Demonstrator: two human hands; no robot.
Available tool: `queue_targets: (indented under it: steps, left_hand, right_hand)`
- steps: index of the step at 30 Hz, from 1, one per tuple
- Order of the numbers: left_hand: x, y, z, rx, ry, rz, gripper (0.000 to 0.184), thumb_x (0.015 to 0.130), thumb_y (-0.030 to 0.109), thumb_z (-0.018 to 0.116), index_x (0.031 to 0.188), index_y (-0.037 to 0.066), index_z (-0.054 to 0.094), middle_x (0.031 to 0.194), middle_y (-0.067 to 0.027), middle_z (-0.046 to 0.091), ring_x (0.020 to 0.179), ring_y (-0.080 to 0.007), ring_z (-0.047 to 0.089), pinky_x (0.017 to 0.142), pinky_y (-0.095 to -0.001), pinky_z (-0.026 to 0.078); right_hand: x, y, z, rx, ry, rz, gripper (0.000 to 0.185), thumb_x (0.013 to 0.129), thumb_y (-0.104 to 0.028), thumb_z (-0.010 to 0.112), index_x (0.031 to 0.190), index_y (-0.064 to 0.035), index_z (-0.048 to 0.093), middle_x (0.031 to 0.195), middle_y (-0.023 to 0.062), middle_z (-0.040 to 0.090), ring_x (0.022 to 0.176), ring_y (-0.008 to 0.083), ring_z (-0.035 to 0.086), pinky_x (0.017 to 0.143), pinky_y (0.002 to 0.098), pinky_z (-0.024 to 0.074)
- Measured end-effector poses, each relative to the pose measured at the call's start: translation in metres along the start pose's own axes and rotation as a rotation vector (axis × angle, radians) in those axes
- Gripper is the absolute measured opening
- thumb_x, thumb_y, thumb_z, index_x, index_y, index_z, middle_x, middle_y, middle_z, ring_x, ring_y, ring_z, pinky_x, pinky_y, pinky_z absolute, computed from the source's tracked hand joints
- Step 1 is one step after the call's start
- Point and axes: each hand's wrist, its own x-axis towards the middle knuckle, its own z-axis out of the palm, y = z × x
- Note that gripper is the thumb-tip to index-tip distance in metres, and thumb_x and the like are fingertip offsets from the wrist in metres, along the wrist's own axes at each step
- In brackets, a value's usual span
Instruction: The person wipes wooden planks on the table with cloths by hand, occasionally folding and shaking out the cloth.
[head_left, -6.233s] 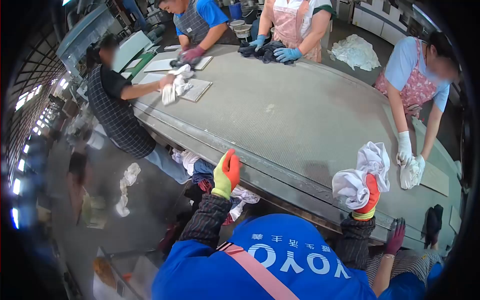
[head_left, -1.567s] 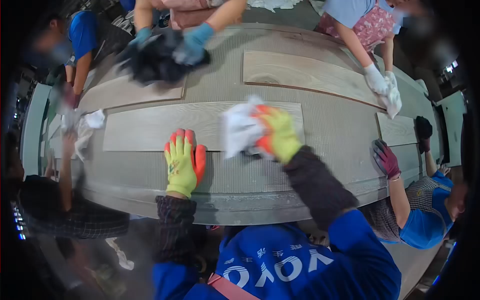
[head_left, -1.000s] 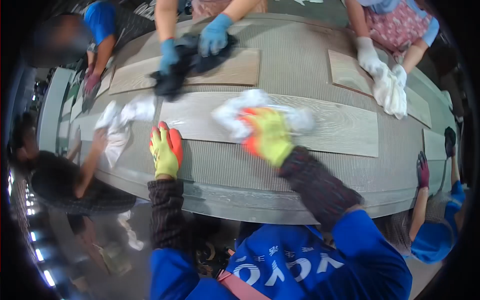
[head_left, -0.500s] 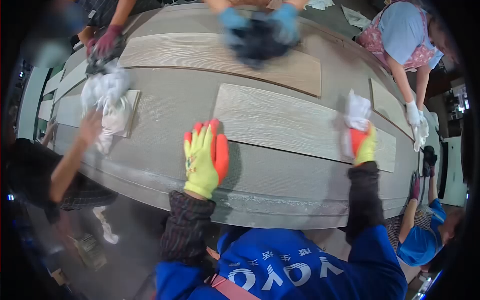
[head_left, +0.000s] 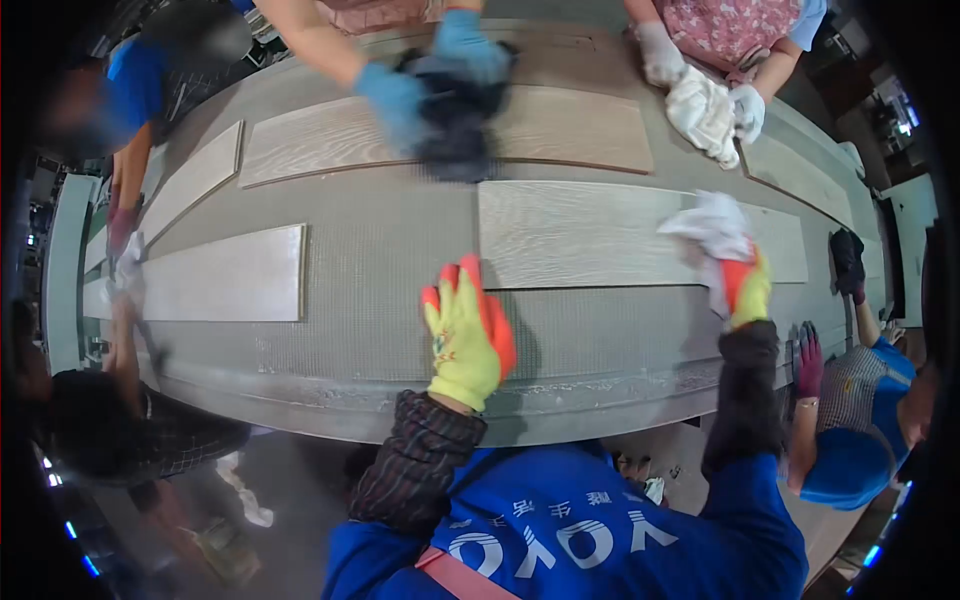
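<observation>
My left hand (head_left: pixel 468 335), in a yellow glove with orange fingers, reaches over the table with fingers stretched out. Its fingertips are at the near left corner of a pale wood-grain plank (head_left: pixel 575 235); whether they touch it I cannot tell. My right hand (head_left: pixel 748 285), gloved alike, is closed on a white cloth (head_left: pixel 715 228) that lies over the right part of the same plank. The cloth is slightly blurred and hides some of the plank's surface.
Across the table (head_left: pixel 400 345), blue-gloved hands (head_left: pixel 395 100) press a dark cloth (head_left: pixel 455 120) on a far plank (head_left: pixel 580 125). White-gloved hands hold a white cloth (head_left: pixel 703 112) at upper right. More planks lie left (head_left: pixel 225 275) and right (head_left: pixel 800 185); co-workers stand on both sides.
The view has turned. My right hand's cloth has gone from bunched to spread leftward over the plank. The dark cloth moved left and nearer; the left co-worker's white cloth is now farther left.
</observation>
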Motion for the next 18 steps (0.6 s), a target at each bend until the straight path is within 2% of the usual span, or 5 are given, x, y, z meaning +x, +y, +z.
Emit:
queue_targets:
  steps: [4,6,11,14,18]
  left_hand:
    - [0.011,0.031,0.032,-0.079,-0.074,0.065,0.069,0.092,0.005,0.061,0.154,-0.01,0.035,0.149,-0.0294,0.05,0.146,-0.0517,0.038,0.122,-0.0633,0.021]
    - [0.015,0.016,-0.001,-0.119,-0.209,0.053,0.074,0.091,0.004,0.063,0.156,-0.011,0.031,0.152,-0.0287,0.048,0.148,-0.0531,0.034,0.125,-0.061,0.018]
    - [-0.019,-0.059,-0.013,-0.492,-0.074,-0.114,0.067,0.096,-0.007,0.058,0.159,-0.006,0.035,0.147,-0.0243,0.056,0.139,-0.0365,0.051,0.116,-0.0435,0.039]
    - [-0.017,-0.111,-0.08,-0.917,-0.28,-0.022,0.061,0.099,-0.01,0.056,0.158,-0.004,0.04,0.146,-0.019,0.06,0.135,-0.0267,0.057,0.111,-0.0345,0.045]
    - [-0.047,-0.234,-0.166,-0.688,0.156,-0.085,0.051,0.1,-0.008,0.058,0.151,-0.002,0.052,0.147,-0.0185,0.061,0.135,-0.0237,0.058,0.111,-0.0351,0.046]
  right_hand:
    - [-0.005,0.045,0.036,0.311,0.179,0.16,0.038,0.105,-0.035,0.056,0.123,-0.0042,0.067,0.129,0.0162,0.066,0.121,0.028,0.064,0.103,0.0436,0.0543]
    - [-0.064,-0.015,0.208,-0.821,0.149,-0.881,0.032,0.092,-0.02,0.069,0.119,-0.0031,0.068,0.12,0.0167,0.067,0.112,0.032,0.065,0.099,0.0461,0.0535]
    - [-0.103,-0.09,0.348,-0.269,-0.402,-0.815,0.035,0.088,-0.011,0.064,0.122,-0.0047,0.071,0.111,0.0122,0.07,0.104,0.0288,0.067,0.092,0.0443,0.0535]
    - [-0.092,-0.11,0.329,0.962,-0.834,0.45,0.029,0.093,-0.009,0.065,0.121,0.0006,0.071,0.104,0.0063,0.073,0.094,0.0237,0.069,0.08,0.0394,0.0556]
    - [-0.104,-0.097,0.337,0.627,-0.391,0.221,0.038,0.1,-0.016,0.061,0.132,0.0046,0.064,0.108,0.0105,0.071,0.084,0.019,0.067,0.073,0.0319,0.0545]
